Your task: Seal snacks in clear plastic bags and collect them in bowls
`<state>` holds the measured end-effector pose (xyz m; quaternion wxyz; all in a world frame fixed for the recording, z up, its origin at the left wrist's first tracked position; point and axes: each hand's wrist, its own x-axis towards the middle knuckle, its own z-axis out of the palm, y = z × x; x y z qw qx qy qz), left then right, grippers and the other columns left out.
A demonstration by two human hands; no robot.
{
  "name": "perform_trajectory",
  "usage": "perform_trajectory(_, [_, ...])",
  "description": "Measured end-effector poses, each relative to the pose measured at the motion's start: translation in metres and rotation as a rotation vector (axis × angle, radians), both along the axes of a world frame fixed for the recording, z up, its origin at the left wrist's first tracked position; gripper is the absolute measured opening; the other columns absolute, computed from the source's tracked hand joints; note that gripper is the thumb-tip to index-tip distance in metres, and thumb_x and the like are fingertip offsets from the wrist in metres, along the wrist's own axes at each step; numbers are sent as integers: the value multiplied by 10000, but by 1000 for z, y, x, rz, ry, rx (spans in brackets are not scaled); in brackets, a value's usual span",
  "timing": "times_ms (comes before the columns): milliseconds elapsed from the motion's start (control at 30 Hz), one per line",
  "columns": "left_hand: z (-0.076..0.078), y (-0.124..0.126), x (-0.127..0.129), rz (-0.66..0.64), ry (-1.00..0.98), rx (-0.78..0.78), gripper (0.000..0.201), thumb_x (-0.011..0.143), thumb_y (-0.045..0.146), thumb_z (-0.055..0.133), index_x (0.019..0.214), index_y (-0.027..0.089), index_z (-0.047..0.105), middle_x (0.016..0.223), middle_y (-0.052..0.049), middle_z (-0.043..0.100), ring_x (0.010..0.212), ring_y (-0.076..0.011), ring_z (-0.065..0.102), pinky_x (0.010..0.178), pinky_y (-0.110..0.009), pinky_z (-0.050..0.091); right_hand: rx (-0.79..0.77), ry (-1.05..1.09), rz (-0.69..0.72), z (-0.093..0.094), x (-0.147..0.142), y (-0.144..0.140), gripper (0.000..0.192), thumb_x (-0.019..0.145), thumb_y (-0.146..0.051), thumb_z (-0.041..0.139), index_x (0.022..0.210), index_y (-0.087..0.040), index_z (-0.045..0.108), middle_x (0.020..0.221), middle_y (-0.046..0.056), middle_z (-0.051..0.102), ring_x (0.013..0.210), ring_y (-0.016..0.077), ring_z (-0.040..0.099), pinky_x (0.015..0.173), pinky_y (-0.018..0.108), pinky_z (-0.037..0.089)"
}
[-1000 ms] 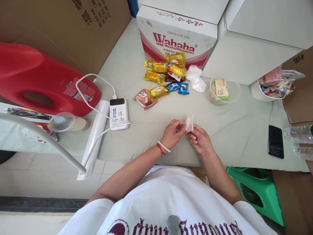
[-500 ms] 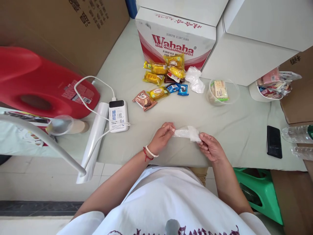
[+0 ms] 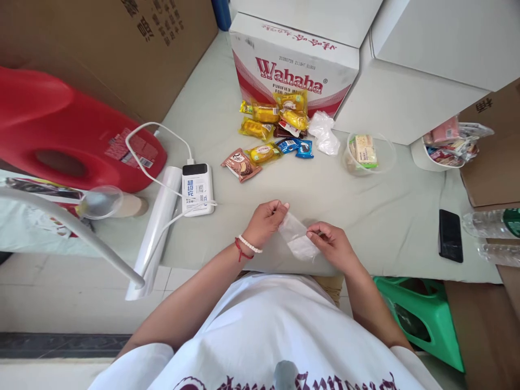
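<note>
A thin, see-through plastic bag (image 3: 299, 241) hangs between my two hands, low over the front of the cloth-covered table (image 3: 398, 216). My left hand (image 3: 266, 221) pinches its upper left corner, thumb and fingers pressed together. On the other side, my right hand (image 3: 331, 242) grips the bag's right edge between thumb and forefinger. Further back lie yellow-wrapped snack cakes (image 3: 264, 153), a brown biscuit packet (image 3: 241, 164) and small blue packets (image 3: 296, 147). Beside them sits a crumpled bundle of clear plastic bags (image 3: 324, 133).
A clear round tub (image 3: 385, 157) holds packets. At left are a power bank (image 3: 197, 189) with a white cable, a white roll (image 3: 156, 233) and a red jug (image 3: 89, 141). A black phone (image 3: 450, 235) lies right. A Wahaha carton (image 3: 296, 65) stands behind.
The plastic bag has swung from lying level to hanging down and opened out wider. My right hand has moved left, closer to my left hand.
</note>
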<state>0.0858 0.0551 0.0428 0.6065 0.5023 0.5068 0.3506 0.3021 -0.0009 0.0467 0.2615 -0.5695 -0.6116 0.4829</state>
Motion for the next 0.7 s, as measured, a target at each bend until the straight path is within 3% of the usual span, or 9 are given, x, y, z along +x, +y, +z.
perform_trajectory(67, [-4,5,-6,31,-30,-22,538,889,625,612,606,207,427,513,56,434,493,-79,361,526,-245,306,-88,57,-65,-6,-2,-2,271,937,-476,625,907,-214,689,794,10,640,666,138,527,611,268,431])
perform_trajectory(200, [-11,5,-10,189,-111,-114,479,883,663,597,750,225,454,607,56,463,524,-101,435,514,-245,324,-110,142,-231,-12,-7,-5,286,878,-494,675,859,-209,660,738,-10,582,640,124,463,589,253,386])
perform_trajectory(300, [-12,-10,-9,306,9,-8,432,900,645,594,842,234,472,724,31,496,623,-127,486,534,-246,368,-106,262,-359,-12,-11,-3,298,841,-504,716,865,-212,665,748,-14,578,662,124,467,607,250,394])
perform_trajectory(400, [-13,-35,-5,150,201,319,411,876,612,661,953,212,605,902,-31,566,737,-145,515,633,-278,455,-126,360,-492,-12,-16,0,323,796,-513,760,859,-214,656,702,-32,542,632,118,455,586,248,390])
perform_trajectory(500, [-15,-53,3,-61,306,621,543,804,635,747,1150,222,685,1115,-102,610,906,-205,565,772,-356,523,-148,426,-556,-11,-21,0,324,770,-495,798,858,-214,662,688,-40,541,611,108,450,578,244,394])
perform_trajectory(600, [-16,-56,9,-111,362,757,209,943,419,662,1011,238,741,1013,-81,679,904,-206,567,832,-382,510,-162,518,-599,-10,-23,1,303,753,-457,835,843,-212,680,706,-40,553,614,93,450,575,227,401])
perform_trajectory(700, [-13,-54,4,-107,294,776,151,981,226,593,927,234,733,849,-38,703,819,-175,564,797,-352,496,-222,687,-700,-9,-18,4,313,695,-396,892,823,-210,675,782,-36,575,670,82,493,598,200,445])
